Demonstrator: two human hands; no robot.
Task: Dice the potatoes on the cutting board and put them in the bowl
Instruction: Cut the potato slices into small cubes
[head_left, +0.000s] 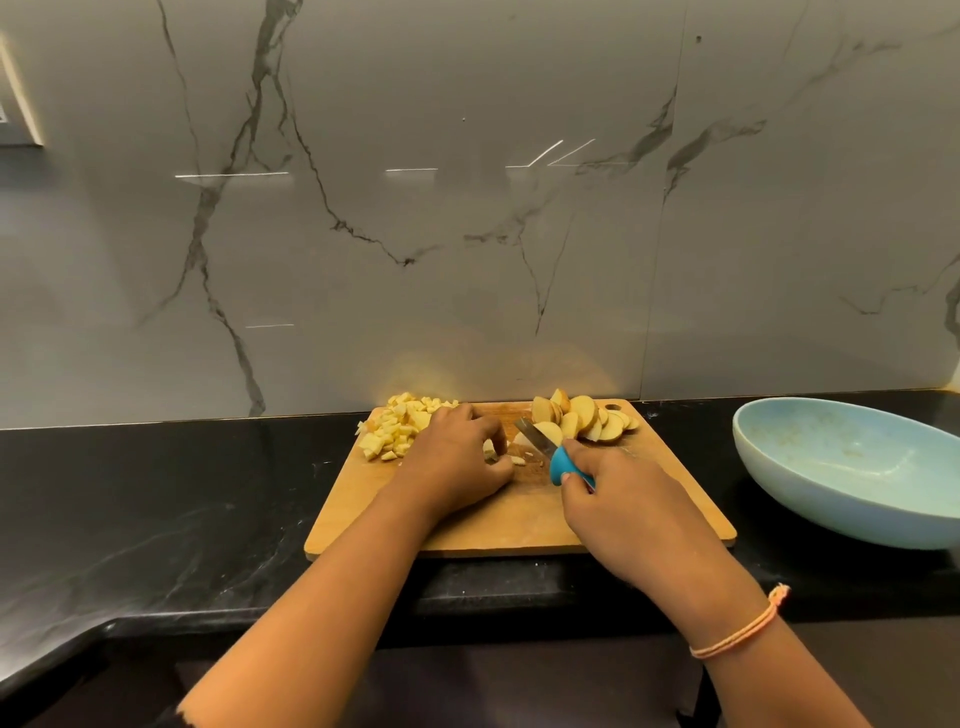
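Head view: 1 rectangular wooden cutting board (519, 519) flat on the black stone bench (156, 493). 2 potato heaps along its far edge: yellow dice (397, 428) at left, brown-skinned slices (587, 421) at right. 1 left hand (457, 457) curled, pinching a small potato piece (489, 451) mid-board. 1 right hand (613, 493) wrapped round 1 blue-handled knife (545, 447), blade just beside that piece. 1 pale blue bowl (841, 457) right of the board, apart.

Cutting board (498, 525) sits mid tabletop (156, 493), wall (467, 208) right behind. Diced potato pile (397, 423) on board's far L corner, potato slices (587, 421) on far R corner. Btwn them: left hand (457, 462) over a potato piece (490, 449), knife (540, 441) just R of it, right hand (618, 499) at knife's near end. Bowl (831, 457) on tabletop R of board, not touching it.
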